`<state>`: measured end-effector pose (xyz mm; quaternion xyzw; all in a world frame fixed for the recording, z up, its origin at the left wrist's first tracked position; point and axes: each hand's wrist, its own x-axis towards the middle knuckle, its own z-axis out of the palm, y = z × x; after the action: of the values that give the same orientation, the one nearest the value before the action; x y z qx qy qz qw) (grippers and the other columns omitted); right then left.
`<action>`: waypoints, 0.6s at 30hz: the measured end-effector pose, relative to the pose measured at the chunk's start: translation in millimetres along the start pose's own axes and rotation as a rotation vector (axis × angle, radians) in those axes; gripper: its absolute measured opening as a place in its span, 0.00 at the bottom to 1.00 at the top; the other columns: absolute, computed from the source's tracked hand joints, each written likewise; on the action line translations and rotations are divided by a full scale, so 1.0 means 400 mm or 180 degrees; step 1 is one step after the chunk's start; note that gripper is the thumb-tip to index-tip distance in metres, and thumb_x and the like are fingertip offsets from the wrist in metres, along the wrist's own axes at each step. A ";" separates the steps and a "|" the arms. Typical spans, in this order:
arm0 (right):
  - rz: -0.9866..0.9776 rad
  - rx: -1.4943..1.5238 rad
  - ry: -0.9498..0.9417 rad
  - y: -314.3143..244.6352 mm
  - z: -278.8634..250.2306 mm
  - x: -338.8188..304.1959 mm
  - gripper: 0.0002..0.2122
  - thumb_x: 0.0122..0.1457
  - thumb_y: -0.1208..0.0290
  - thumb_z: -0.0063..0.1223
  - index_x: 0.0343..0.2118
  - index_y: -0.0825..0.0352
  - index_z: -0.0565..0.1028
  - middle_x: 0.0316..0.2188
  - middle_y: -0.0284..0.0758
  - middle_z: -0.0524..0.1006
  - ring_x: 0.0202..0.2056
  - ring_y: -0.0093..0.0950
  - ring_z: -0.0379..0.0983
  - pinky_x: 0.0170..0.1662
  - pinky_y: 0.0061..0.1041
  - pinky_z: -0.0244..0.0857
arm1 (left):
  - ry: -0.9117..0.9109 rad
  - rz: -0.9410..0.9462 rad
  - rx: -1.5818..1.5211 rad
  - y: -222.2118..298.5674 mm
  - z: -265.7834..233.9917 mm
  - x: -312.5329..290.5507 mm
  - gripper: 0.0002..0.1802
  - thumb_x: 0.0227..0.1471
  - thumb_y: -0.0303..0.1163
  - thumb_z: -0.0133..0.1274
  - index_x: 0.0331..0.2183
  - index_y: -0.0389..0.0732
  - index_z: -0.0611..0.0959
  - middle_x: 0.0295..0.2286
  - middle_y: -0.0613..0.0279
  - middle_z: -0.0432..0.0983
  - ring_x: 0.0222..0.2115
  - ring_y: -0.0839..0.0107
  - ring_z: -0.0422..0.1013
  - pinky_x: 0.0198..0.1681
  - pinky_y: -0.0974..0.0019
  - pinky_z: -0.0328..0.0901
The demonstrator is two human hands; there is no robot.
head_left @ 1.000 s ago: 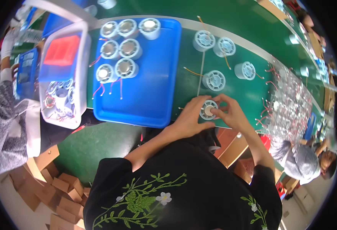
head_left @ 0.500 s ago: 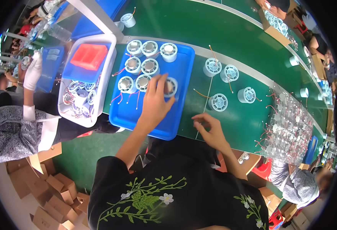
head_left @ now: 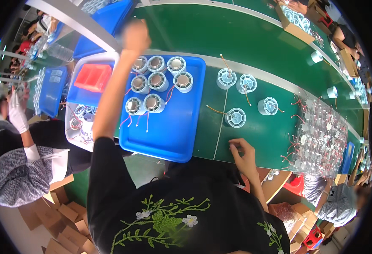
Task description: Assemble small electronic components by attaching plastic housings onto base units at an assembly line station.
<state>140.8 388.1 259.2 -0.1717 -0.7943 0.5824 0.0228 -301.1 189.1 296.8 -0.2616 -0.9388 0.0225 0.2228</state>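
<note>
My left hand (head_left: 136, 37) reaches beyond the blue tray (head_left: 165, 137), over the far green surface beside the metal post. Its fingers are blurred and partly hidden, so what they hold, if anything, does not show. Several light-blue round motor housings (head_left: 156, 81) with metal discs on top and thin red wires stand in the tray's far part. My right hand (head_left: 245, 157) rests near the bench's front edge, loosely curled with fingers apart and nothing in it. Beyond it, several similar housings (head_left: 236, 117) with ribbed tops and orange-red wires stand on the green bench.
Left of the tray, a white bin (head_left: 77, 134) holds housings, with a red box (head_left: 93, 78) in a blue tray above. A metal post (head_left: 82, 21) slants at the upper left. Clear wrapped parts (head_left: 319, 135) with wires lie right. A co-worker's gloved hand (head_left: 17, 114) is left.
My left hand has left the housing at the tray's right side and swung up and left past the tray. My right hand has drawn slightly back to the right.
</note>
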 end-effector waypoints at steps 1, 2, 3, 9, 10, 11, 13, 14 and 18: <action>-0.0031 -0.0029 0.0065 0.002 -0.004 -0.002 0.07 0.57 0.79 0.50 0.38 0.72 0.75 0.30 0.37 0.77 0.32 0.24 0.75 0.35 0.21 0.68 | -0.0664 -0.0285 0.0276 -0.050 0.040 0.049 0.22 0.45 0.30 0.52 0.44 0.34 0.71 0.42 0.47 0.72 0.48 0.50 0.67 0.47 0.51 0.65; -0.0061 -0.0078 0.0142 0.003 -0.008 -0.005 0.07 0.57 0.80 0.50 0.38 0.72 0.74 0.30 0.36 0.77 0.32 0.23 0.75 0.35 0.20 0.68 | -0.1187 -0.0521 0.0427 -0.132 0.115 0.099 0.26 0.44 0.31 0.55 0.46 0.34 0.70 0.45 0.46 0.71 0.49 0.50 0.67 0.48 0.50 0.65; -0.0063 -0.0129 0.0261 0.007 -0.015 -0.012 0.07 0.57 0.80 0.50 0.38 0.72 0.74 0.29 0.36 0.77 0.32 0.23 0.75 0.35 0.20 0.68 | -0.1713 -0.0708 0.0559 -0.159 0.140 0.135 0.31 0.42 0.32 0.58 0.49 0.34 0.69 0.47 0.44 0.70 0.51 0.49 0.66 0.48 0.50 0.65; 0.0271 0.0033 0.0815 0.074 -0.025 -0.043 0.06 0.56 0.81 0.50 0.36 0.73 0.75 0.29 0.38 0.77 0.29 0.24 0.75 0.32 0.21 0.69 | -0.2665 -0.0747 0.0839 -0.226 0.241 0.187 0.48 0.36 0.30 0.65 0.57 0.35 0.58 0.51 0.44 0.68 0.52 0.45 0.65 0.47 0.43 0.65; 0.0292 0.0126 0.0916 0.084 -0.023 -0.047 0.06 0.56 0.81 0.50 0.36 0.73 0.75 0.28 0.37 0.77 0.28 0.23 0.75 0.31 0.20 0.69 | -0.2621 -0.0669 0.0808 -0.225 0.245 0.186 0.49 0.36 0.29 0.65 0.58 0.35 0.57 0.50 0.44 0.68 0.52 0.45 0.64 0.47 0.43 0.65; 0.0314 0.0221 0.1020 0.090 -0.021 -0.053 0.06 0.57 0.81 0.50 0.36 0.73 0.75 0.27 0.37 0.77 0.27 0.22 0.75 0.29 0.20 0.69 | -0.2578 -0.0587 0.0777 -0.218 0.236 0.182 0.50 0.37 0.28 0.65 0.58 0.36 0.55 0.50 0.44 0.69 0.52 0.44 0.64 0.47 0.42 0.64; 0.0483 0.0237 0.0981 0.086 -0.016 -0.073 0.06 0.58 0.81 0.49 0.37 0.73 0.75 0.27 0.36 0.76 0.26 0.21 0.74 0.28 0.18 0.67 | -0.2532 -0.0489 0.0733 -0.224 0.260 0.166 0.51 0.37 0.27 0.65 0.59 0.37 0.53 0.49 0.44 0.69 0.52 0.44 0.64 0.47 0.42 0.64; 0.0536 0.0271 0.0885 0.084 -0.024 -0.052 0.06 0.59 0.81 0.48 0.37 0.73 0.74 0.27 0.35 0.76 0.25 0.20 0.73 0.26 0.17 0.66 | -0.2349 -0.0485 0.0858 -0.260 0.296 0.156 0.53 0.36 0.27 0.65 0.59 0.38 0.52 0.49 0.44 0.70 0.52 0.44 0.65 0.46 0.42 0.65; 0.0567 0.0411 0.0686 0.077 -0.059 0.002 0.06 0.60 0.80 0.46 0.38 0.73 0.74 0.26 0.34 0.75 0.23 0.18 0.71 0.23 0.15 0.63 | -0.2021 -0.0459 0.0956 -0.338 0.348 0.168 0.57 0.34 0.27 0.66 0.61 0.40 0.49 0.46 0.43 0.72 0.49 0.44 0.68 0.45 0.44 0.67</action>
<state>153.2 418.2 238.1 -0.3011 -0.7298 0.6101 0.0672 -477.5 116.5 220.2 -0.1390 -0.9635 0.2246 -0.0431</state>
